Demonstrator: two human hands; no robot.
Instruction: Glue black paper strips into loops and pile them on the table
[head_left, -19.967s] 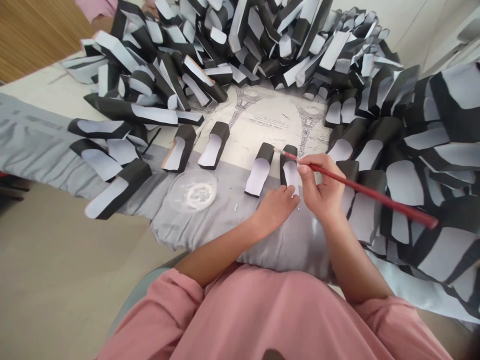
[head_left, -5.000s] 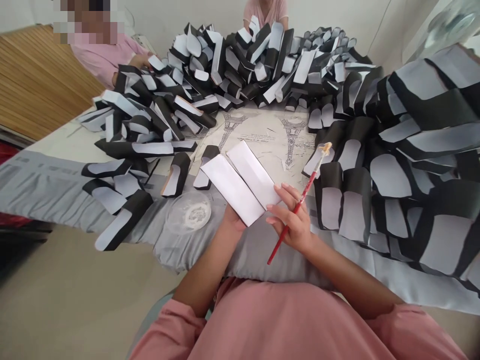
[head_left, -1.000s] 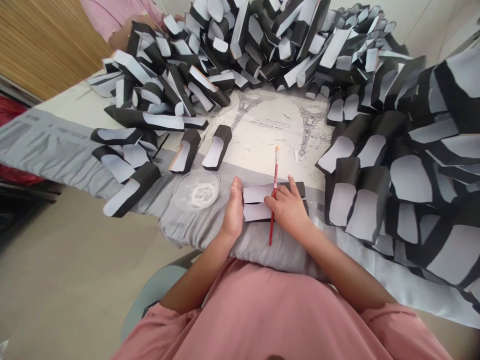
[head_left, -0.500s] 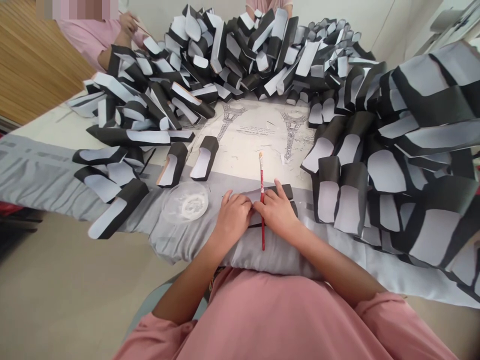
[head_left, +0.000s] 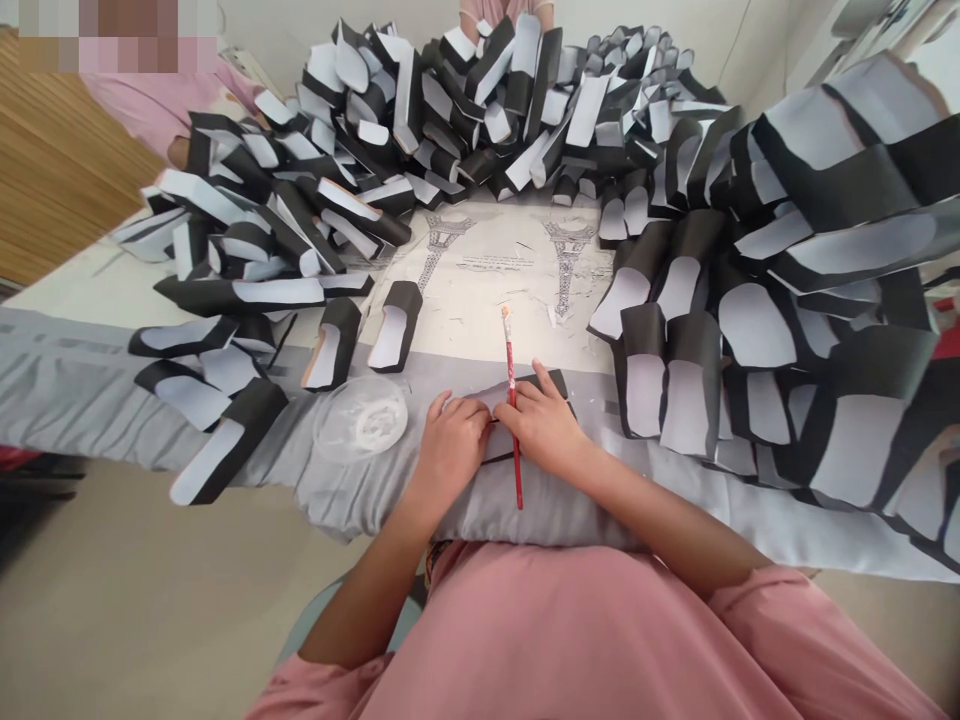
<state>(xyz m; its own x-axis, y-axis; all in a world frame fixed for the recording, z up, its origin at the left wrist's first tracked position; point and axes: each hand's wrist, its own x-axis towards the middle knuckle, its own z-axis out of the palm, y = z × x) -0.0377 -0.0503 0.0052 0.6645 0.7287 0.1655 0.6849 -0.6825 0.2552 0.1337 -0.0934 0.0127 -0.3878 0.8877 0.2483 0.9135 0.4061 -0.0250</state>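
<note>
Both hands have drawn together since the earlier frame and now nearly meet over the work, covering most of the white face that showed before. The left hand (head_left: 450,450) lies curled on the near part of a folded black-and-white paper piece (head_left: 541,381), while the right hand (head_left: 544,425) spreads its fingers across the black end. Both seem to press down, but I cannot tell whether either is truly gripping. The paper rests on a grey pillow (head_left: 551,522), just under and ahead of the hands. Its long axis runs sideways across the person's front, tilted slightly, with the black end pointing to the person's right, so the right hand is nearer that end. A red-handled paintbrush (head_left: 511,430) crosses the paper between the hands, its long axis running front to back and its pale tip pointing away from the person. It lies against the right hand's inner side; whether that hand pinches it cannot be told. A clear dish of white paste (head_left: 360,418) sits just left of the left hand, well apart from the stacked paper pieces (head_left: 675,340) to the right.
</note>
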